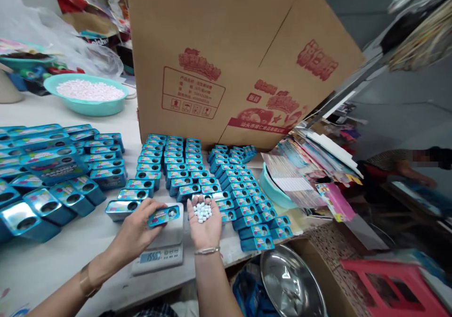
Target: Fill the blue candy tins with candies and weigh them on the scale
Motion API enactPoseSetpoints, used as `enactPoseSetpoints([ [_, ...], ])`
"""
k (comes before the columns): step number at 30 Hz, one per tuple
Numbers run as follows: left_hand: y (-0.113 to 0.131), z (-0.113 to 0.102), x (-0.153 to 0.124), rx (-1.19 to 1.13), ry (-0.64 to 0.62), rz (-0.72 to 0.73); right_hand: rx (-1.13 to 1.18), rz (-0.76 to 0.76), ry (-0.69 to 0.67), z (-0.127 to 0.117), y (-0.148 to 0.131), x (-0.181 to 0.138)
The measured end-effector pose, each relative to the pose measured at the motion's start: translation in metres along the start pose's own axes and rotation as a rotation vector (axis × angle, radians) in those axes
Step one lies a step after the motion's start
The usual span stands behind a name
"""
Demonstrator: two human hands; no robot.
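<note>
In the head view, my left hand (pixel 141 225) has its thumb and fingers closed round a small blue tin (pixel 163 216) with a round hole in its top. The tin is over the plate of a white digital scale (pixel 169 255), whose display seems to read 155.5; I cannot tell whether it rests on the plate. Small white candies (pixel 202 211) lie heaped in my right hand (pixel 206 230), which is cupped palm up just right of the scale. Rows of similar blue tins (pixel 181 171) stand behind both hands.
A big cardboard box (pixel 212 34) rises behind the rows. Further blue tins (pixel 52 161) crowd the left side, near a turquoise bowl (pixel 102 106) of pale candies. Papers (pixel 310 152) are piled at the right. Below the table edge sits a metal basin (pixel 293 279); a person (pixel 388 161) is farther right.
</note>
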State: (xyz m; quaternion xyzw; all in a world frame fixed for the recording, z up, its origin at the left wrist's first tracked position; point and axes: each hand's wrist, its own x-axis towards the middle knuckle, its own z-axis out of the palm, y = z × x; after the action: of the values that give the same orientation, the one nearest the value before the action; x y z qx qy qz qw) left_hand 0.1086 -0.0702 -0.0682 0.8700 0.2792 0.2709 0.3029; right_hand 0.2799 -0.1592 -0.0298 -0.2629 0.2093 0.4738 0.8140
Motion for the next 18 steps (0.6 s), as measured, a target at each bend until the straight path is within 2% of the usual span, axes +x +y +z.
enactPoseSetpoints([
  [4, 0.03, -0.034, 0.018, 0.062, -0.003, 0.055, -0.025, 0.046, 0.039, 0.004, 0.015, 0.002],
  [7, 0.055, -0.053, 0.036, 0.206, -0.074, 0.101, -0.047, 0.077, 0.041, 0.01, 0.024, 0.005],
  [9, 0.064, -0.055, 0.046, 0.33, -0.147, 0.098, -0.024, 0.104, 0.036, 0.014, 0.029, 0.008],
  [12, 0.065, -0.048, 0.051, 0.418, -0.228, 0.066, 0.008, 0.149, 0.067, 0.016, 0.034, 0.011],
  [15, 0.062, -0.046, 0.053, 0.412, -0.23, 0.038, 0.009, 0.163, 0.076, 0.014, 0.036, 0.012],
  [18, 0.063, -0.053, 0.056, 0.404, -0.222, 0.048, 0.008, 0.144, 0.081, 0.013, 0.034, 0.012],
])
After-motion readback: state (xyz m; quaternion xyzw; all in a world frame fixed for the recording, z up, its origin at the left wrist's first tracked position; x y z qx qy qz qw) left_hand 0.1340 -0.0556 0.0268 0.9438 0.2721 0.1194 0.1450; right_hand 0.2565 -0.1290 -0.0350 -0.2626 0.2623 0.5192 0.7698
